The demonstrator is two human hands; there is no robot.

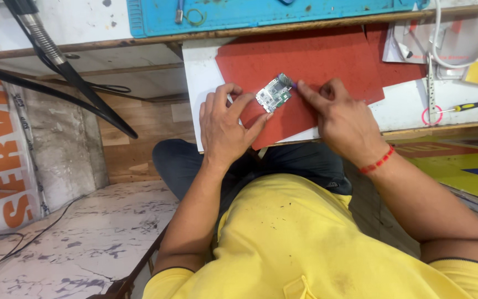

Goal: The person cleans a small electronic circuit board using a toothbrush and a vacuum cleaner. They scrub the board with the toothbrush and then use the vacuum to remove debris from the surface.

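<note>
A small circuit board [274,93], green with silver shielding, lies tilted on a red mat [316,61] that covers part of a white work surface [200,72]. The board sits between the person's two hands, near the mat's near-left part.

The left hand [225,124] rests on the near-left side of the board. Its fingers are spread and slightly curled; the thumb and forefinger tips [248,99] touch the board's near and left edges, steadying it flat against the mat rather than lifting it.

The right hand [341,119] lies to the right of the board, its fingers drawn together in a pinch. The forefinger tip [304,87] presses on a small purple tool [292,84], whose end meets the board's far-right corner. How much of the tool the fingers enclose cannot be told. A red thread band [377,162] circles the right wrist.

Further right, on the white surface, lie a yellow-handled screwdriver [474,104] and a white cable [443,52]. A blue mat [261,14] lies at the far edge. A black flexible hose [56,72] crosses the left side.
</note>
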